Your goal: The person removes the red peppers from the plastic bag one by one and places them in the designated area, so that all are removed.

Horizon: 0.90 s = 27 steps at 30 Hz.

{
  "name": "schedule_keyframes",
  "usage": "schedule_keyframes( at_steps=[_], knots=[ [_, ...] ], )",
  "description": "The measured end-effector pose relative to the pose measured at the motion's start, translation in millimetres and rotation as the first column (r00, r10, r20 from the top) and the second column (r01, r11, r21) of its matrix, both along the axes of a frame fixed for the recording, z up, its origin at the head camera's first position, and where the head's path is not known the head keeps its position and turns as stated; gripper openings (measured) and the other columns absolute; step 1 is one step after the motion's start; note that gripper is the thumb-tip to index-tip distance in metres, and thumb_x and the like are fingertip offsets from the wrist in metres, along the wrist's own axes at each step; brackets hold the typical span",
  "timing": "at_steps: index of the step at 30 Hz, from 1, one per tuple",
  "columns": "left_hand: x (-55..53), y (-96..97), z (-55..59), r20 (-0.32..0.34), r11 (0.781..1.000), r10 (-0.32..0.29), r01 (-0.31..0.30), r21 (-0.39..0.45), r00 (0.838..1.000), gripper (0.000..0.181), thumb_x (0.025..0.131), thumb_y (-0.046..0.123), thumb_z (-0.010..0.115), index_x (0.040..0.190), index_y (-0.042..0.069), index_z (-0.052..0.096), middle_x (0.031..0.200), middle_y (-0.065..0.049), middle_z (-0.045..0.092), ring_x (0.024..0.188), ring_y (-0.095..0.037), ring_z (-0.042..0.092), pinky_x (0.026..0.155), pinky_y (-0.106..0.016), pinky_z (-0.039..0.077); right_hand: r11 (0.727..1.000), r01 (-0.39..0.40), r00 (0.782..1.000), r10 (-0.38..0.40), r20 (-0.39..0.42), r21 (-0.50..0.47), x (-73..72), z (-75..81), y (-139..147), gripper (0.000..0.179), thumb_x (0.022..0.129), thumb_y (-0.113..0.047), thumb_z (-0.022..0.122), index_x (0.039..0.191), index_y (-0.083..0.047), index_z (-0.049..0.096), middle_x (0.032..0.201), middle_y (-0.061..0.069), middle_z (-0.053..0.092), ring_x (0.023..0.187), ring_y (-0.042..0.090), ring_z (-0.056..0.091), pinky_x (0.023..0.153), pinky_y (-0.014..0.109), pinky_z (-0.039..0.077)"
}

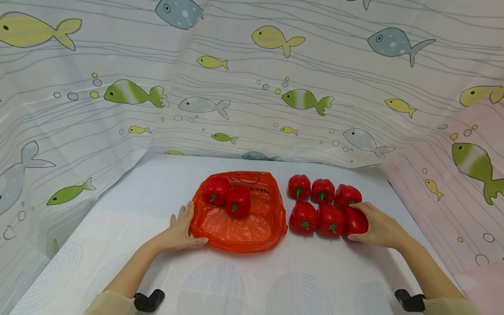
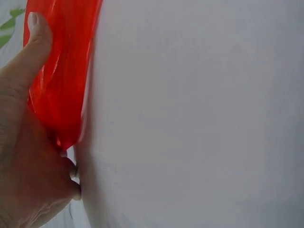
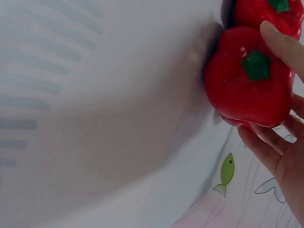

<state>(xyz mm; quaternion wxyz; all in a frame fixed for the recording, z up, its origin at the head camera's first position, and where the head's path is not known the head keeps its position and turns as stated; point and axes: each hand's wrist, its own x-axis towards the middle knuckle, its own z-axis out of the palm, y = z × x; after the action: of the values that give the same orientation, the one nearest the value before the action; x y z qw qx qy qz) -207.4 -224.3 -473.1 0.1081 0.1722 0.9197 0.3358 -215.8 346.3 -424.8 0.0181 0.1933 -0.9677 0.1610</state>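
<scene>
Bracing left hand (image 1: 179,229): left of centre, fingers spread against the red-orange plastic bag (image 1: 250,229).
Bag's contents: two red bell peppers (image 1: 243,199), mid-frame.
Front-row neighbours: two loose red bell peppers (image 1: 304,214) between the bag and the gripped one.
Gripped red bell pepper (image 1: 356,222): right of centre, right of the bag; we see no clear long axis.
Right hand (image 1: 378,226): nearer; we see thumb and fingers curled round that pepper's right side.

Bright head view, dimmer wrist views (broad soft shadow (image 3: 142,133)).
</scene>
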Motion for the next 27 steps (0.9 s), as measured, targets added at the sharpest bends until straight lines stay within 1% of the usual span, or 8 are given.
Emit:
schedule_keyframes(
  at_steps=[5,10,13,17,19,22,24,27],
  knots=[
    [0.7,0.3,2.7,0.009,1.000,0.002,-0.002,0.009,1.000,0.123,0.076,0.045,0.077,0.146,-0.016,-0.004,0.153,-0.036,-0.006,0.138,-0.054,-0.012,0.102,-0.070,-0.012,1.000,0.003,1.000,-0.003,0.000,0.020,0.2,2.9,-1,0.082,0.066,-0.049,0.085,0.128,-0.006,0.052,0.125,0.018,0.048,0.109,0.041,0.052,0.070,0.058,0.054],
    [0.6,0.5,2.1,0.008,1.000,-0.001,0.001,0.008,1.000,0.123,0.075,0.045,0.077,0.145,-0.016,-0.003,0.153,-0.036,-0.005,0.138,-0.054,-0.011,0.102,-0.071,-0.011,0.999,0.034,0.999,-0.033,-0.018,0.029,1.0,6.5,-3,0.088,0.064,-0.055,0.084,0.130,-0.006,0.052,0.127,0.021,0.049,0.112,0.043,0.050,0.071,0.060,0.053],
    [0.1,-0.1,1.3,0.004,1.000,0.001,-0.001,0.001,1.000,0.123,0.075,0.045,0.077,0.145,-0.017,-0.003,0.153,-0.036,-0.005,0.138,-0.054,-0.011,0.102,-0.071,-0.011,0.999,0.046,0.998,-0.046,-0.048,0.000,0.7,8.6,-6,0.094,0.064,-0.056,0.083,0.135,-0.006,0.046,0.129,0.023,0.048,0.113,0.043,0.048,0.069,0.061,0.052],
    [-0.4,-0.6,1.0,0.001,1.000,0.003,-0.003,0.001,1.000,0.123,0.075,0.045,0.078,0.145,-0.017,-0.002,0.152,-0.037,-0.004,0.138,-0.055,-0.010,0.102,-0.071,-0.011,0.999,0.023,0.994,-0.027,-0.109,-0.044,-0.4,12.5,-13,0.103,0.064,-0.053,0.085,0.143,-0.007,0.037,0.135,0.025,0.044,0.120,0.044,0.042,0.070,0.065,0.050],
    [-0.2,-0.5,0.9,-0.001,1.000,0.004,-0.004,0.001,1.000,0.123,0.075,0.045,0.078,0.145,-0.017,-0.002,0.152,-0.037,-0.004,0.138,-0.055,-0.010,0.102,-0.071,-0.011,0.999,0.002,0.989,-0.009,-0.146,-0.050,-0.7,15.2,-18,0.106,0.063,-0.052,0.086,0.145,-0.008,0.035,0.138,0.024,0.042,0.126,0.045,0.037,0.074,0.069,0.046],
    [0.2,0.0,0.9,-0.005,1.000,0.005,-0.005,0.000,1.000,0.123,0.075,0.045,0.078,0.145,-0.017,-0.002,0.152,-0.037,-0.003,0.138,-0.055,-0.009,0.102,-0.072,-0.011,0.998,-0.033,0.979,0.022,-0.201,-0.051,-0.6,20.3,-29,0.107,0.062,-0.049,0.088,0.146,-0.009,0.036,0.143,0.020,0.040,0.134,0.043,0.029,0.082,0.072,0.041],
    [0.6,0.4,0.9,-0.008,1.000,0.005,-0.005,-0.001,1.000,0.123,0.075,0.045,0.078,0.145,-0.017,-0.002,0.152,-0.037,-0.003,0.138,-0.055,-0.009,0.102,-0.072,-0.011,0.997,-0.060,0.971,0.045,-0.234,-0.055,-0.5,24.1,-37,0.106,0.060,-0.047,0.089,0.144,-0.009,0.038,0.143,0.015,0.042,0.137,0.040,0.027,0.089,0.071,0.037],
    [1.4,0.8,1.0,-0.009,1.000,0.005,-0.005,0.003,1.000,0.123,0.075,0.045,0.078,0.145,-0.017,-0.002,0.152,-0.037,-0.003,0.138,-0.055,-0.009,0.101,-0.072,-0.011,0.991,-0.119,0.954,0.098,-0.284,-0.059,-0.7,30.3,-49,0.103,0.059,-0.044,0.090,0.141,-0.006,0.041,0.141,0.013,0.044,0.137,0.040,0.027,0.100,0.070,0.026]
  ],
)
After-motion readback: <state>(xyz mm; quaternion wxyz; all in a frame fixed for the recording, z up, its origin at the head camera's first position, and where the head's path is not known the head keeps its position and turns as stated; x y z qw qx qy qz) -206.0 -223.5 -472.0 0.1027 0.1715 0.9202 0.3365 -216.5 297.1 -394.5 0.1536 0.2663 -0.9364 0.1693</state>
